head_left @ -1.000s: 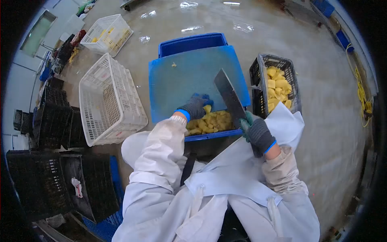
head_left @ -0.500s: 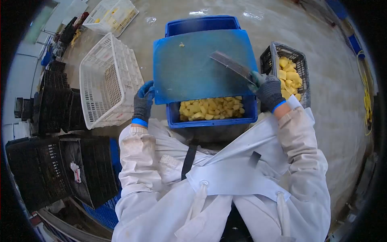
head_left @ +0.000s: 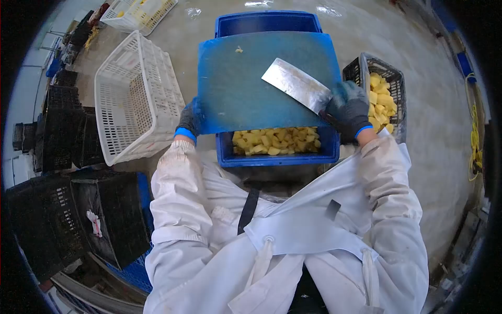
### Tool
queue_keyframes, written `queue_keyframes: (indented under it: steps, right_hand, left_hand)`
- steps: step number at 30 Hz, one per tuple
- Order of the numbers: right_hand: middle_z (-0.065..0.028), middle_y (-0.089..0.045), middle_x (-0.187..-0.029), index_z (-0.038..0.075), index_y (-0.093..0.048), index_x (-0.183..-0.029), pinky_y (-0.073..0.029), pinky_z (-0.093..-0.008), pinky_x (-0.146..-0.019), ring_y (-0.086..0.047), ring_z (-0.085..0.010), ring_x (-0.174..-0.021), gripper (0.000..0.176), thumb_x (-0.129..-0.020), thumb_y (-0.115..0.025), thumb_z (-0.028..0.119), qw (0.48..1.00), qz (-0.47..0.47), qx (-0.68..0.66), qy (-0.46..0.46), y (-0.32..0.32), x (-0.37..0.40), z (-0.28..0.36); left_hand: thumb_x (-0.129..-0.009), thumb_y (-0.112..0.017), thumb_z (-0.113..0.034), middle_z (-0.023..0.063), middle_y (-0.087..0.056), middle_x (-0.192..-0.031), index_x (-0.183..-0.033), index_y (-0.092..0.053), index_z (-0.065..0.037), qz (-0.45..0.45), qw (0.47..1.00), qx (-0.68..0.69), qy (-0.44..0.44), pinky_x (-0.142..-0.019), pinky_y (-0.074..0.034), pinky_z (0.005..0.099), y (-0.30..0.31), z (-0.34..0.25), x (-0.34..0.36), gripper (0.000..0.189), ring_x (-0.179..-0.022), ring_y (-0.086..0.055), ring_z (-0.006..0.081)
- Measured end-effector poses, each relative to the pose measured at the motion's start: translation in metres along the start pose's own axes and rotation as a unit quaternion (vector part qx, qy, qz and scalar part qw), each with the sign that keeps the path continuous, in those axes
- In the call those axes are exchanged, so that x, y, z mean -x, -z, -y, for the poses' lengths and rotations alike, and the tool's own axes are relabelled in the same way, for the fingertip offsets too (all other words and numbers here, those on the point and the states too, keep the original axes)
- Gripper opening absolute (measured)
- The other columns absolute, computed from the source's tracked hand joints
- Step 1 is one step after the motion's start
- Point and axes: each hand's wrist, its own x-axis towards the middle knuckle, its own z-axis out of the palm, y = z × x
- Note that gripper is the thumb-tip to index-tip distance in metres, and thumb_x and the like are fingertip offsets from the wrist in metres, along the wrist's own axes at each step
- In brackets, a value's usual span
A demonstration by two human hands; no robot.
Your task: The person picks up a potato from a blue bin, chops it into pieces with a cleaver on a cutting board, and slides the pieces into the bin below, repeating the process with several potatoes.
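Head view, looking down on a person in a white coat and white apron (head_left: 308, 230). A flat blue plastic cutting board (head_left: 246, 89) lies across the top of a rectangular blue plastic crate (head_left: 277, 158). It covers all but the near strip, where a layer of yellow cut chunks (head_left: 274, 140) shows inside the crate. The left hand (head_left: 189, 119), in a dark glove with a blue cuff, is closed round the board's near left edge, fingers curled under it. The right hand (head_left: 349, 109), gloved alike, is wrapped tight on the handle of a broad steel cleaver (head_left: 297, 85). The blade lies nearly flat over the board's right half, its tip toward the far left. One small yellow scrap (head_left: 239, 50) sits near the board's far edge. Judged from this arrangement, the step in hand is the handling of the board on the crate rim once the cut chunks are inside. Any further move calls for a firm left grip on the board and a flat blade, well clear of the left hand. Just right of the crate stands a black mesh basket (head_left: 387, 70) holding larger yellow pieces (head_left: 377, 97). To the left are a white lattice basket (head_left: 136, 99) and stacked black crates (head_left: 63, 125). No brand, label or writing can be read anywhere.
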Motion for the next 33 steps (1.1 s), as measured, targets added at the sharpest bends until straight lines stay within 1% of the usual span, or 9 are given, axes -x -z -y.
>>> queue_keyframes:
  steps: [6,10,16,20,22,24,28,31,33]
  right_hand:
    - [-0.0207,-0.060,-0.108,0.006,-0.059,-0.112,-0.042,-0.0449,-0.090,-0.055,-0.0396,-0.102,0.032,-0.092,-0.044,0.026,0.907,0.137,-0.319,-0.236,-0.067,-0.020,-0.064]
    - [-0.0042,-0.061,-0.096,0.002,-0.060,-0.110,-0.045,-0.0296,-0.078,-0.054,-0.0158,-0.083,0.043,-0.095,-0.048,0.040,0.904,0.144,-0.322,-0.242,-0.071,-0.018,-0.073]
    - [-0.0110,-0.059,-0.097,0.002,-0.054,-0.113,-0.046,-0.0350,-0.080,-0.054,-0.0248,-0.089,0.047,-0.082,-0.059,0.036,0.979,-0.020,-0.165,-0.116,0.037,0.003,-0.069]
    - [-0.0208,-0.060,-0.099,0.000,-0.047,-0.116,-0.047,-0.0418,-0.082,-0.059,-0.0376,-0.095,0.069,-0.065,-0.075,0.038,0.992,-0.084,-0.049,-0.087,0.132,0.025,-0.096]
    - [-0.0160,-0.061,-0.094,0.001,-0.048,-0.117,-0.047,-0.0397,-0.081,-0.059,-0.0328,-0.089,0.056,-0.076,-0.067,0.034,0.929,-0.040,-0.213,-0.301,0.129,0.049,-0.180]
    - [-0.0094,-0.058,-0.083,0.003,-0.051,-0.107,-0.045,-0.0363,-0.071,-0.055,-0.0268,-0.077,0.038,-0.086,-0.058,0.034,0.750,-0.048,-0.442,-0.491,0.117,0.081,-0.276]
    - [-0.0011,-0.048,-0.069,0.009,-0.054,-0.082,-0.039,-0.0282,-0.051,-0.047,-0.0155,-0.060,0.036,-0.096,-0.045,0.041,0.596,-0.199,-0.560,-0.540,0.119,0.168,-0.307]
    - [-0.0034,-0.056,-0.078,0.008,-0.059,-0.104,-0.044,-0.0313,-0.061,-0.053,-0.0176,-0.069,0.040,-0.096,-0.043,0.044,0.499,-0.192,-0.614,-0.581,0.117,0.191,-0.305]
    - [-0.0075,-0.050,-0.117,0.012,-0.043,-0.129,-0.035,-0.0282,-0.088,-0.048,-0.0151,-0.102,0.049,-0.095,-0.042,0.047,0.445,-0.212,-0.662,-0.565,0.104,0.195,-0.310]
  left_hand:
    - [-0.096,-0.033,-0.037,0.0243,-0.060,-0.112,-0.116,-0.051,-0.006,-0.002,0.984,0.157,0.082,-0.085,-0.047,0.0445,-0.043,0.115,-0.069,0.041,-0.100,-0.059,0.0381]
    - [-0.096,-0.032,-0.035,0.0255,-0.061,-0.108,-0.121,-0.049,-0.013,-0.063,0.961,-0.222,0.153,-0.083,-0.047,0.0468,-0.031,0.028,-0.046,0.038,-0.098,-0.060,0.0419]
    - [-0.096,-0.041,-0.024,0.0140,-0.061,-0.108,-0.120,-0.051,-0.006,-0.047,0.977,0.205,0.044,-0.082,-0.048,0.0359,-0.032,-0.078,-0.046,0.032,-0.093,-0.060,0.0233]
    - [-0.096,-0.043,-0.015,0.0079,-0.057,-0.114,-0.122,-0.051,-0.007,0.026,0.823,0.568,-0.004,-0.087,-0.046,0.0301,-0.076,-0.186,-0.057,0.028,-0.099,-0.055,0.0163]
    - [-0.095,-0.049,-0.035,0.0091,-0.063,-0.091,-0.104,-0.062,0.000,0.006,0.823,0.567,-0.019,-0.074,-0.048,0.0348,-0.108,-0.243,-0.055,0.038,-0.082,-0.059,0.0211]
    - [-0.094,-0.051,-0.029,0.0140,-0.062,-0.088,-0.103,-0.061,-0.002,-0.076,0.937,0.188,-0.285,-0.071,-0.048,0.0367,-0.173,-0.237,-0.089,0.030,-0.078,-0.058,0.0253]
    - [-0.093,-0.050,-0.034,0.0182,-0.063,-0.093,-0.100,-0.058,-0.002,-0.031,0.948,0.299,-0.102,-0.073,-0.046,0.0392,-0.261,-0.310,-0.081,0.033,-0.082,-0.059,0.0304]
    - [-0.088,-0.053,-0.047,0.0232,-0.061,-0.099,-0.104,-0.058,-0.003,0.058,0.941,0.327,0.065,-0.080,-0.044,0.0433,-0.287,-0.340,-0.074,0.047,-0.092,-0.059,0.0356]
    - [-0.083,-0.055,-0.056,0.0296,-0.058,-0.103,-0.112,-0.056,-0.006,0.094,0.947,0.290,0.095,-0.085,-0.042,0.0484,-0.311,-0.339,-0.077,0.058,-0.099,-0.057,0.0413]
